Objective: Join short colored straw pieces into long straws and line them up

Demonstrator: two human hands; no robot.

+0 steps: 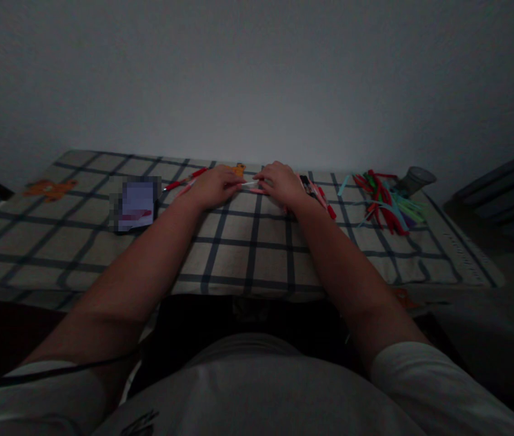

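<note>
A thin white strand [251, 183], perhaps a pipe cleaner, spans the small gap between my hands above the checked tablecloth. My left hand [219, 186] pinches one end with thumb and fingers. At the other end, the fingertips of my right hand [282, 183] are closed on it. A pink strand [259, 191] lies just below, partly behind the right fingers. Beside my left hand is a red pen [177, 184], with pink pieces next to it partly hidden by the wrist. Red and black items [318, 192] lie right of my right hand, too dim to name.
A dark-framed device [137, 203] with a lit, blurred screen lies at left. Colourful fuzzy strips [379, 203] are heaped at right, beside a grey see-through cup [416, 178]. The checked tablecloth [234, 260] covers the table, which meets a plain wall [257, 79].
</note>
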